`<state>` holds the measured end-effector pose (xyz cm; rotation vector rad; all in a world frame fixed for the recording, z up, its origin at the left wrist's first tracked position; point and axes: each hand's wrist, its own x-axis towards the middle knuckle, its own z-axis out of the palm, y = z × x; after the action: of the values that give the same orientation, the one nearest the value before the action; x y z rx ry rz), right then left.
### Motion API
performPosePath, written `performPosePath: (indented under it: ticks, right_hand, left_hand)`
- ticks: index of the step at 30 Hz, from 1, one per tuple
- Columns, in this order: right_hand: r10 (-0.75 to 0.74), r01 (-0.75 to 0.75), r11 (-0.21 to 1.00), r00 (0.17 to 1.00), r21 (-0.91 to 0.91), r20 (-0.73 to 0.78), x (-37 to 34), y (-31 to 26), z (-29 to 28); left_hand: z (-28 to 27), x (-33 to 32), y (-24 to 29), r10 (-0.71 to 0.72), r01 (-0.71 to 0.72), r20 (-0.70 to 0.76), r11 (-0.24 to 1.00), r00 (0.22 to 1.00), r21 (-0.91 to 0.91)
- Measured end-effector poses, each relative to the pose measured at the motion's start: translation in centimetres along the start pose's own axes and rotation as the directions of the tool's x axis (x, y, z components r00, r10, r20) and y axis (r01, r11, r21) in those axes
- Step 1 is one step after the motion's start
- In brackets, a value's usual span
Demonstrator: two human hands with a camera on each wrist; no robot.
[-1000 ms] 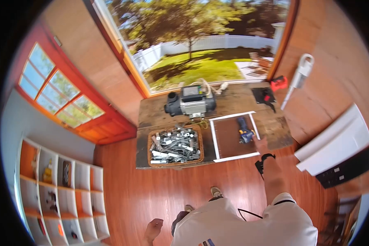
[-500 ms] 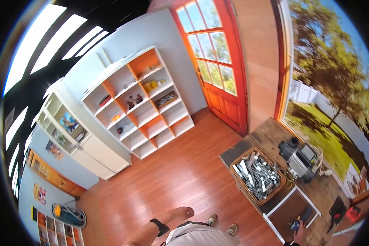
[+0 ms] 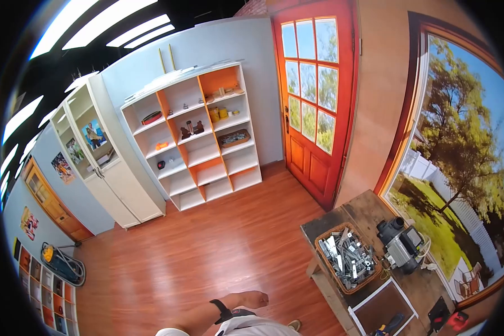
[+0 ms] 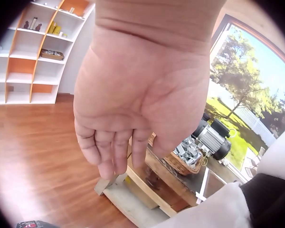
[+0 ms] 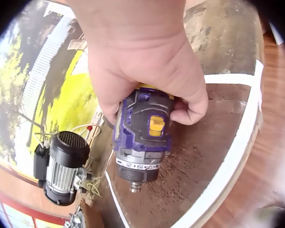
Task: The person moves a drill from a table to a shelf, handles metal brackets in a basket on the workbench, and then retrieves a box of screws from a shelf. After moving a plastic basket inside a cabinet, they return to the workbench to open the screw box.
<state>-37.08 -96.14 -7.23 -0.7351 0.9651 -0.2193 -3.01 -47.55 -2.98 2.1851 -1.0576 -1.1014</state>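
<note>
bright | daylight through window (image 3: pixel 456 140) | ceiling lights (image 3: pixel 103 22) | glare on floor (image 3: pixel 196 252) | curved edges, black corners

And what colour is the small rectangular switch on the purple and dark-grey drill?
Yellow; the small rectangular switch shows best in the right wrist view.

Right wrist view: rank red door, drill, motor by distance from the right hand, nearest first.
1. Drill: gripped in the right hand.
2. Motor: left of the drill in that view, on the table.
3. Red door: lower left edge of that view, beyond the motor.
</note>
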Motion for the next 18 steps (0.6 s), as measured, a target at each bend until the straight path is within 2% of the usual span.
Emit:
performPosePath:
  ticks: [4,5,8,10,11,12,13,14,16,17,18]
  right_hand:
    - [-0.142,0.151,0.977,0.987,-0.148,0.070,-5.7,2.5,7.4]
    - [-0.174,0.188,0.965,0.981,-0.183,0.090,-7.3,3.4,9.8]
    - [-0.228,0.255,0.940,0.964,-0.227,0.139,-10.8,6.4,19.7]
    - [-0.130,0.202,0.935,0.960,-0.291,0.250,-7.0,11.0,22.9]
    - [-0.083,0.173,0.957,0.933,-0.233,0.351,-7.3,12.2,26.5]
    - [-0.038,0.130,0.976,0.894,-0.177,0.447,-8.3,13.5,31.3]
    - [0.027,0.106,0.963,0.876,-0.248,0.482,-8.5,15.3,34.9]
    - [0.094,0.086,0.944,0.856,-0.319,0.509,-8.9,17.1,38.3]
    - [0.249,0.001,0.912,0.795,-0.411,0.553,-11.1,20.5,45.2]
    - [0.331,-0.022,0.874,0.759,-0.486,0.561,-12.3,22.1,48.4]
    - [0.412,-0.041,0.830,0.717,-0.557,0.562,-13.4,23.7,51.3]
  left_hand:
    - [0.6,0.3,-1.3,0.132,-0.133,-0.028,0.991,0.991,-0.034]
    - [1.0,0.9,-2.3,0.168,-0.168,0.004,0.985,0.986,-0.033]
    - [0.3,-0.6,-2.2,0.277,-0.274,0.024,0.958,0.961,-0.085]
    - [-1.6,-4.4,-0.2,0.260,-0.260,-0.025,0.953,0.965,-0.155]
    - [-2.0,-6.3,-0.1,0.259,-0.261,-0.034,0.952,0.965,-0.158]
    - [-2.3,-8.5,-0.4,0.233,-0.252,-0.103,0.931,0.967,-0.265]
    - [-2.6,-10.9,-1.1,0.197,-0.245,-0.165,0.896,0.967,-0.369]
    - [-2.9,-13.6,-2.0,0.192,-0.241,-0.164,0.895,0.968,-0.376]
    - [-3.2,-17.8,-3.9,0.178,-0.307,-0.276,0.776,0.944,-0.551]
    - [-2.0,-19.1,-6.0,0.177,-0.312,-0.282,0.765,0.943,-0.564]
    - [-0.4,-19.9,-8.6,0.074,-0.307,-0.378,0.736,0.923,-0.604]
